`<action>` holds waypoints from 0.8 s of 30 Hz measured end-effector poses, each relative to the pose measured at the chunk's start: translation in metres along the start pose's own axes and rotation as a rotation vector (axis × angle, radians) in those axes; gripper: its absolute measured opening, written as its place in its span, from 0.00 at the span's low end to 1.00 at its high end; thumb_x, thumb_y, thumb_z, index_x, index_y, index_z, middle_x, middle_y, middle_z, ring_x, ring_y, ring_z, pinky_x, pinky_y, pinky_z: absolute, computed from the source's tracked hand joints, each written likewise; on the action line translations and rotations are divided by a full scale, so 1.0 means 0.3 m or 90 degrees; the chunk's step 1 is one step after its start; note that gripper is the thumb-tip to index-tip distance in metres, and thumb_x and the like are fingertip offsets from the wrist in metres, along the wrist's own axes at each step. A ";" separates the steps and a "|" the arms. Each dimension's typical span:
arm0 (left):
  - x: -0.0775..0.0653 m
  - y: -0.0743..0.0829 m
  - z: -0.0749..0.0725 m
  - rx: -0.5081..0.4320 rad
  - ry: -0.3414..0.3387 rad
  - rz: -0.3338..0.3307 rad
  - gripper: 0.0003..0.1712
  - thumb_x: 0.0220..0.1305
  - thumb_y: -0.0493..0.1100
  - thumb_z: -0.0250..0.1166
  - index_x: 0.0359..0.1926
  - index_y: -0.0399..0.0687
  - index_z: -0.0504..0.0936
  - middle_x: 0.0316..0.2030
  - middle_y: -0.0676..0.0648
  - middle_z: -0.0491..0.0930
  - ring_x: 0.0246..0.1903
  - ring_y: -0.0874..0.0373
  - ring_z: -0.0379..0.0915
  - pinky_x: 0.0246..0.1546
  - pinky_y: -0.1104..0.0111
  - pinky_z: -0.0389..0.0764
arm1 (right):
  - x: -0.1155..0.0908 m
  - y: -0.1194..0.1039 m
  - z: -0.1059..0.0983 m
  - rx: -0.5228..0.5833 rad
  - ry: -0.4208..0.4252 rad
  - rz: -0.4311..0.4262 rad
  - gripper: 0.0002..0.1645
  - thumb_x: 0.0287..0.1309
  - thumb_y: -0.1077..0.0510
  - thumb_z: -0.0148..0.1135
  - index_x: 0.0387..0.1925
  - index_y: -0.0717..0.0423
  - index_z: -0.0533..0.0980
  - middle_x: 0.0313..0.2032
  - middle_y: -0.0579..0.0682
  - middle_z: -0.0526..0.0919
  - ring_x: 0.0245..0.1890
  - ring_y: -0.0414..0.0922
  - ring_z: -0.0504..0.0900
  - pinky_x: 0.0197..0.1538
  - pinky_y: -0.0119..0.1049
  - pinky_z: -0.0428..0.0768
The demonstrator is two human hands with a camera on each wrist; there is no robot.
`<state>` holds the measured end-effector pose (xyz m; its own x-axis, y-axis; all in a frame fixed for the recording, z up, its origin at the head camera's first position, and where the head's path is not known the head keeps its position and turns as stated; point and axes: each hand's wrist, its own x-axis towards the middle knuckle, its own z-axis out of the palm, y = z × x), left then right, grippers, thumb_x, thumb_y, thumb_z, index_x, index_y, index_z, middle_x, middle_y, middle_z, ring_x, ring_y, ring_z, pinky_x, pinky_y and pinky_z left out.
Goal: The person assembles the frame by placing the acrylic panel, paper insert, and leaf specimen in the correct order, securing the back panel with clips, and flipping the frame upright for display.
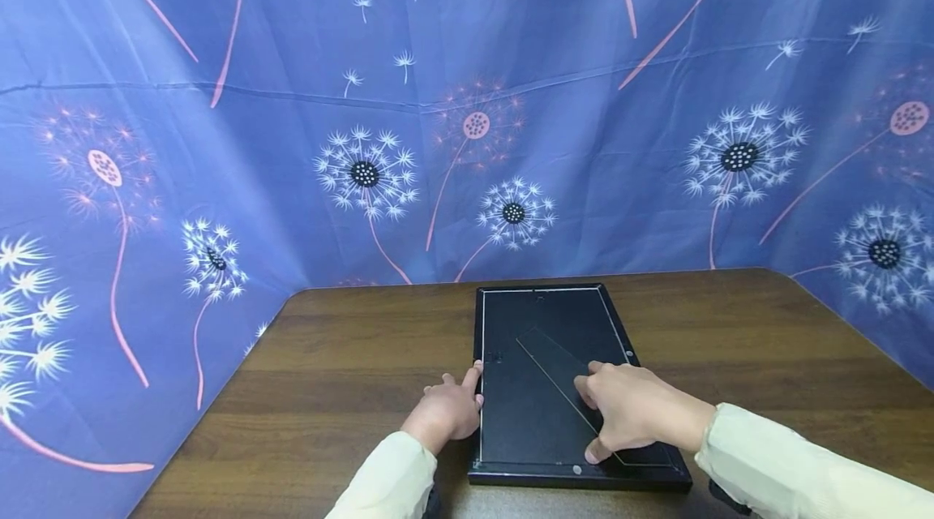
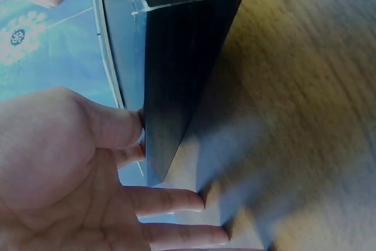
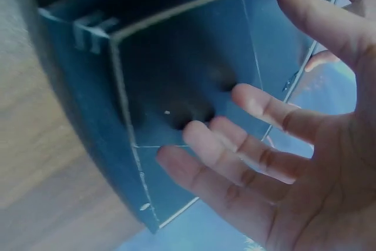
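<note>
A black picture frame (image 1: 511, 413) lies on the wooden table with its backing board facing up. Across that board runs a slanted black stand leg (image 1: 554, 365) with a pale edge. My left hand (image 1: 445, 409) touches the frame's left side, thumb and index finger at the edge, while other fingers extend toward the table in the left wrist view. Over the lower right of the backing is my right hand (image 1: 631, 405), fingers spread and slightly bent above the leg's wide end (image 3: 176, 74). Whether those fingertips touch the leg is unclear.
The brown wooden table (image 1: 350, 389) surrounds the frame. Behind and to the sides hangs a blue cloth (image 1: 584, 122) with a dandelion print. Small pale metal dots (image 1: 577, 469) sit near the frame's rim.
</note>
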<state>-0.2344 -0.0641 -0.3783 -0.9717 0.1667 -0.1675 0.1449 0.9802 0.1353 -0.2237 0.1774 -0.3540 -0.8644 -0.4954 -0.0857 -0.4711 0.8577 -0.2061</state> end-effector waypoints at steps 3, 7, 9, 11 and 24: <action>-0.001 -0.004 -0.004 -0.008 0.000 0.001 0.27 0.77 0.46 0.54 0.73 0.51 0.66 0.61 0.25 0.72 0.56 0.24 0.73 0.58 0.46 0.76 | 0.020 -0.013 -0.015 -0.030 -0.016 0.001 0.30 0.25 0.43 0.87 0.30 0.53 0.81 0.33 0.51 0.81 0.33 0.53 0.82 0.37 0.58 0.83; 0.000 -0.008 -0.005 -0.007 0.001 0.002 0.27 0.77 0.46 0.54 0.73 0.51 0.66 0.61 0.25 0.72 0.56 0.24 0.74 0.58 0.46 0.77 | 0.036 -0.018 -0.023 -0.048 -0.038 0.004 0.29 0.26 0.43 0.87 0.28 0.51 0.80 0.31 0.48 0.79 0.32 0.51 0.80 0.36 0.56 0.82; 0.002 -0.010 -0.003 -0.010 0.001 -0.001 0.27 0.77 0.46 0.54 0.73 0.51 0.66 0.61 0.26 0.73 0.56 0.24 0.74 0.58 0.45 0.77 | 0.040 -0.013 -0.024 -0.032 -0.050 0.007 0.29 0.27 0.44 0.88 0.27 0.50 0.78 0.31 0.47 0.77 0.31 0.50 0.78 0.35 0.54 0.80; 0.003 -0.012 -0.001 -0.011 0.000 -0.002 0.27 0.77 0.47 0.54 0.73 0.51 0.66 0.61 0.26 0.72 0.56 0.25 0.73 0.58 0.45 0.77 | 0.040 0.006 -0.029 0.013 -0.062 -0.007 0.27 0.32 0.45 0.87 0.27 0.49 0.76 0.31 0.46 0.75 0.30 0.47 0.75 0.34 0.48 0.78; -0.004 -0.021 -0.007 -0.012 0.010 0.002 0.27 0.76 0.47 0.54 0.73 0.51 0.66 0.60 0.25 0.73 0.56 0.24 0.73 0.57 0.45 0.77 | 0.040 0.296 -0.089 0.299 -0.027 -0.038 0.14 0.63 0.55 0.68 0.45 0.61 0.80 0.32 0.45 0.82 0.32 0.42 0.77 0.33 0.37 0.75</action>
<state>-0.2346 -0.0705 -0.3769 -0.9741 0.1677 -0.1515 0.1444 0.9775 0.1536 -0.2806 0.2513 -0.3474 -0.8254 -0.5559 -0.0985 -0.3807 0.6769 -0.6300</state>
